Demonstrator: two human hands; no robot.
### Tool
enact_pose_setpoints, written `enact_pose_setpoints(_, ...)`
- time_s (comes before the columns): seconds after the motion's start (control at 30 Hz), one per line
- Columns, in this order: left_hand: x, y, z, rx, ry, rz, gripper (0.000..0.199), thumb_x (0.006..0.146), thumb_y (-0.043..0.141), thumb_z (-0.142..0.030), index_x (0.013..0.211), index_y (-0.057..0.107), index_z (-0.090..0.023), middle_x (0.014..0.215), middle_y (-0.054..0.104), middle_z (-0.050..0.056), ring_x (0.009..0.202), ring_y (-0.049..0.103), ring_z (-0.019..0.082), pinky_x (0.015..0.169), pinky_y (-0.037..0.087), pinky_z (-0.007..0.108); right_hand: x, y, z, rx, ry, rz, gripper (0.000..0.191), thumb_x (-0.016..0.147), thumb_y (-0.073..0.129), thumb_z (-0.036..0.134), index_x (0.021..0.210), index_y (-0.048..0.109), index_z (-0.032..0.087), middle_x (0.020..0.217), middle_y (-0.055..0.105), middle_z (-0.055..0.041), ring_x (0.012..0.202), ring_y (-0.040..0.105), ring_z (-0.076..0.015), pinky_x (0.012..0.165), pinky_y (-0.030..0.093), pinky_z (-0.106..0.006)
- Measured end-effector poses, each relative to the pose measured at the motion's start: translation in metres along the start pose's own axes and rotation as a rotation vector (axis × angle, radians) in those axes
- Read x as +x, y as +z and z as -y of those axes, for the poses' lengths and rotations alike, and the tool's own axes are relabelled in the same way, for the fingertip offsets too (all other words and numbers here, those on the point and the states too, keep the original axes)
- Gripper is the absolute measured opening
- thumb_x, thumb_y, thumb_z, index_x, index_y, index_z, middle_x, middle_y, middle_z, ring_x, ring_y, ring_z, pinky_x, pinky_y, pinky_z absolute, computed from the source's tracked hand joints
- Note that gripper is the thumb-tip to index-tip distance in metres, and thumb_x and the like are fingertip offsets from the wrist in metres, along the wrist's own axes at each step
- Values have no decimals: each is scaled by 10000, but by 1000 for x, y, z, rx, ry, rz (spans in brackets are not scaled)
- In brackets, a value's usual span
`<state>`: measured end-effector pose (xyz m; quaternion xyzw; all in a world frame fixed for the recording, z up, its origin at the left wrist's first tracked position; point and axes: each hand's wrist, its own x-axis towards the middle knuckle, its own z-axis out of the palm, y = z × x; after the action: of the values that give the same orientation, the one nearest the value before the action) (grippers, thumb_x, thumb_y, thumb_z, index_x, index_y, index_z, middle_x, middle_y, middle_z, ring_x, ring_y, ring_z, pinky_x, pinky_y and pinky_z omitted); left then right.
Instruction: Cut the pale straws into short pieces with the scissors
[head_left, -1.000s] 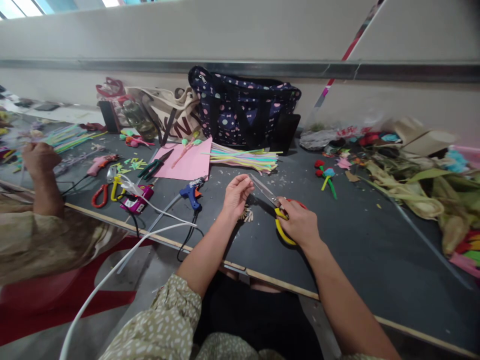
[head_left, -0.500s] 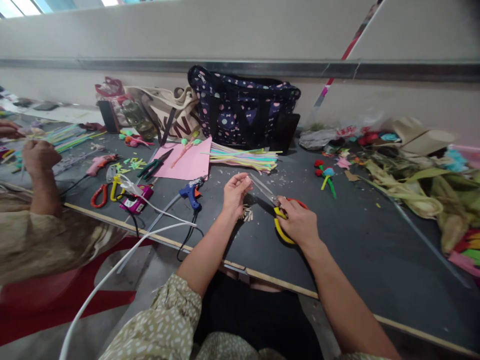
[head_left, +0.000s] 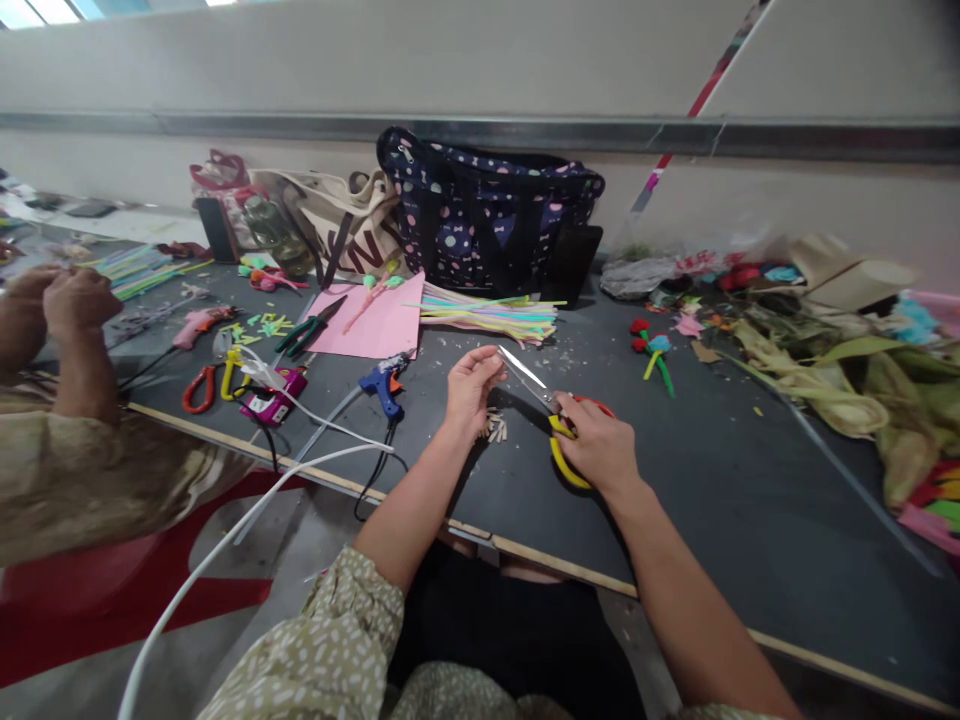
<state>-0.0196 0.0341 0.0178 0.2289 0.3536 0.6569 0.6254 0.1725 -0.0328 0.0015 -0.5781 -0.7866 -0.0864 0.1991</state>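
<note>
My right hand grips scissors with yellow and red handles. Their blades point up and left, and the tips reach the fingertips of my left hand. Thumb and fingers of that hand are pinched together; whatever small piece they hold is too small to make out. Below my left hand, several short pale cut pieces lie in a small pile on the dark table.
A blue glue gun, a magenta box with a white cord, and green-handled pliers lie leftward. Behind are pipe cleaners, pink paper and a dotted bag. Dried husks lie right; a co-worker's hands are far left.
My hands and the scissors have hardly moved; the upper blade now catches bright light. On the left, the co-worker's two hands have come together.
</note>
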Motion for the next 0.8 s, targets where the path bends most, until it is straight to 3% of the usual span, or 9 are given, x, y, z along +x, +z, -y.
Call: enact_pose_setpoints(0.8,2,-3,3,50,25,12,324,553,833,-265,812,675,-152,639,647,-7,583,615,98,650,494,246,-1,-1,1,-43,-30,-23,386,822,518,298,1192,600,232,929,697,-25,814,609,-145,598,350,-241)
